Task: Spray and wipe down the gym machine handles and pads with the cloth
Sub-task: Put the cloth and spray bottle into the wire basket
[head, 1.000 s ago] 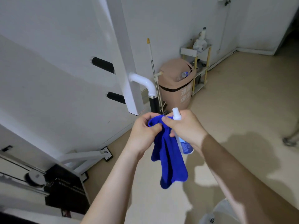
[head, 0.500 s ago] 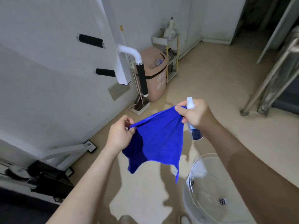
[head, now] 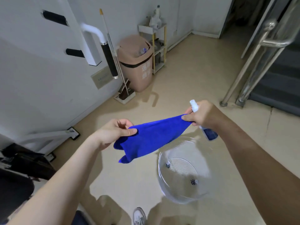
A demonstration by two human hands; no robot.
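A blue cloth [head: 151,137] is stretched between my two hands above the floor. My left hand [head: 113,133] pinches its left corner. My right hand [head: 203,115] pinches the right corner and also grips a small spray bottle [head: 208,133] with a white nozzle and dark blue body. The white gym machine hangs at the upper left, with a black vertical handle [head: 109,60] on a curved white tube and two black horizontal grips [head: 55,18] [head: 74,52]. A dark pad [head: 14,185] of the machine sits at the lower left.
A white mesh basket [head: 164,177] stands on the beige floor below my right hand. A brown bin [head: 138,70], a mop in its holder [head: 124,95] and a small shelf [head: 159,46] line the wall. Steel railings [head: 253,62] rise at the right. My shoe [head: 139,216] shows at the bottom.
My hands have moved apart, pulling the bunched cloth out into a stretched span. The view has swung right and down, bringing the basket and railings into sight.
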